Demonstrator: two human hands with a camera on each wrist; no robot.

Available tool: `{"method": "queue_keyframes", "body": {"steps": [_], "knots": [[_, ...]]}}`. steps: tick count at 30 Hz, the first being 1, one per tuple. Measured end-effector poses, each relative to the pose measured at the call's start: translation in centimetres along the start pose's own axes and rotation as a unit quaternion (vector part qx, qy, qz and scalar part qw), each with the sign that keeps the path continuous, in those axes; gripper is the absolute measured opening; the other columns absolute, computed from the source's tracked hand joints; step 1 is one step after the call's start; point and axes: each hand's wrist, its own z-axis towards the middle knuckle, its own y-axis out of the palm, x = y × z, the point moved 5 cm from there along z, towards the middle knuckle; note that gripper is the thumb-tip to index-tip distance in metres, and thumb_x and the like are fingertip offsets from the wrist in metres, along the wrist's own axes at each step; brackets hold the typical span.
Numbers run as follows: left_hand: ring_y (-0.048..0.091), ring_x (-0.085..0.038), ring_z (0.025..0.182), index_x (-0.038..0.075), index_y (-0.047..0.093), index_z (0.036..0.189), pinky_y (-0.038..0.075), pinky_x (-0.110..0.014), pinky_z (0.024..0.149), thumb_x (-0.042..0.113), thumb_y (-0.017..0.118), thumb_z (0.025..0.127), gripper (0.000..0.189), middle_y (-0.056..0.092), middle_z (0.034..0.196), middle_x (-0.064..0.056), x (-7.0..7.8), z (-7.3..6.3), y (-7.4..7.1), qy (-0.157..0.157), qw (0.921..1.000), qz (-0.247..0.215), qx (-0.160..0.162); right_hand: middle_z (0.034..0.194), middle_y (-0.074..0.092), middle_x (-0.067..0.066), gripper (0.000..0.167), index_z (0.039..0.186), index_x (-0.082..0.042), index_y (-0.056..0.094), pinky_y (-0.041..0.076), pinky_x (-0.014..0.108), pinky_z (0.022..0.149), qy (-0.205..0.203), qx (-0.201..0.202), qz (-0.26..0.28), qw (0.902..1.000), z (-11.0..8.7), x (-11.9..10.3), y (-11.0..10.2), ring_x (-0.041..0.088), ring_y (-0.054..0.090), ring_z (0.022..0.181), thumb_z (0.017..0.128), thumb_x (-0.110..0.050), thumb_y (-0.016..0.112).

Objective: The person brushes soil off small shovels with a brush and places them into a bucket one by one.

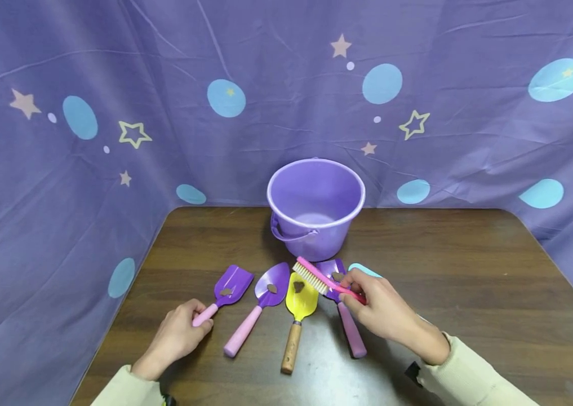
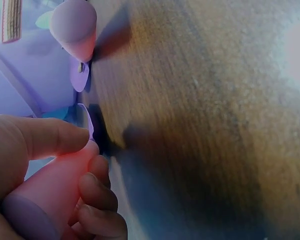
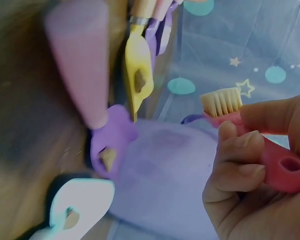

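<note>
- Wood-grain table (image 1: 469, 282): work surface (clock directions refer to the head view, centred on the yellow blade (image 1: 304, 301)).
- Purple bucket (image 1: 334, 237): upright at 12 o'clock, mouth up.
- Yellow shovel (image 1: 293, 338): centre. Pointed purple shovel (image 1: 266, 297) and square-ended purple shovel (image 1: 235, 279): 9 o'clock, the latter outermost. Mauve-handled purple shovel (image 1: 349, 327): 3 o'clock. Cyan shovel (image 1: 364, 270): 2 o'clock, partly hidden.
- Left hand (image 1: 180, 332), 8 o'clock: thumb and fingers grip the square-ended shovel's pink handle. Blade contact with the table cannot be determined.
- Right hand (image 1: 380, 307), 3 o'clock: pinches the brush handle.
- Pink brush (image 1: 328, 282), 2 o'clock: raised, apparently clear of the blades, bristles facing 7 o'clock.
- Brown clumps (image 1: 225, 292): one per purple and yellow blade. Step in hand (judged): preparing to brush the square-ended blade. Next move probably calls for a steady left grip and bristles brought toward 9 o'clock, onto that clump.
</note>
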Motion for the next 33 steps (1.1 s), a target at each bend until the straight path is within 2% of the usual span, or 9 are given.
{"method": "queue_keyframes", "body": {"steps": [3,9,13,19,26,33], "knots": [[0.048,-0.016,0.061,0.010,0.063,0.091,0.038,-0.033,0.056,0.015,0.073,0.078,0.017,0.052,0.067,0.000,0.2,0.0,-0.2,0.003,1.0000,0.003,0.000,0.065,0.047,-0.013,0.018,0.087,-0.024,0.058,0.037,0.021,0.050,-0.018,0.006,-0.009,0.9998,1.0,-0.9,0.4,0.002,0.041,0.059,0.082,-0.011,0.070],[0.047,-0.016,0.061,0.010,0.063,0.093,0.038,-0.033,0.054,0.016,0.073,0.078,0.018,0.052,0.068,0.001,0.4,-0.2,-0.6,0.005,1.0000,0.004,-0.008,0.061,0.042,-0.013,0.018,0.089,-0.021,0.058,0.032,0.020,0.046,-0.047,0.005,-0.015,0.9988,2.7,-2.6,1.6,0.002,0.038,0.054,0.080,-0.011,0.070],[0.047,-0.016,0.061,0.010,0.063,0.092,0.038,-0.033,0.054,0.016,0.073,0.078,0.018,0.052,0.068,0.001,0.6,-0.4,-0.8,0.004,0.9999,0.007,-0.006,0.063,0.046,-0.012,0.016,0.091,-0.021,0.059,0.034,0.021,0.047,-0.058,-0.004,-0.014,0.9982,3.6,-3.7,2.4,0.003,0.040,0.055,0.081,-0.012,0.069],[0.047,-0.015,0.060,0.010,0.063,0.092,0.038,-0.033,0.053,0.016,0.073,0.078,0.018,0.053,0.068,0.001,0.8,-0.5,-1.2,0.008,0.9999,0.006,-0.006,0.071,0.050,-0.012,0.015,0.095,-0.021,0.061,0.038,0.022,0.049,-0.063,-0.014,-0.011,0.9979,4.9,-4.9,3.6,0.004,0.044,0.059,0.082,-0.014,0.066],[0.048,-0.015,0.059,0.011,0.063,0.092,0.038,-0.032,0.054,0.015,0.073,0.077,0.018,0.054,0.068,0.001,1.2,-0.5,-1.4,0.009,0.9999,0.009,-0.007,0.077,0.051,-0.011,0.019,0.103,-0.020,0.065,0.036,0.022,0.051,-0.078,-0.025,-0.032,0.9961,6.5,-6.1,5.3,0.005,0.044,0.061,0.084,-0.019,0.067],[0.047,-0.015,0.059,0.011,0.063,0.091,0.037,-0.033,0.053,0.015,0.073,0.077,0.017,0.053,0.068,0.002,1.7,-0.7,-1.4,0.018,0.9998,0.007,-0.010,0.082,0.054,-0.010,0.020,0.107,-0.018,0.066,0.039,0.023,0.053,-0.079,-0.062,-0.025,0.9947,7.4,-7.2,7.4,0.007,0.048,0.066,0.087,-0.020,0.065]]}}
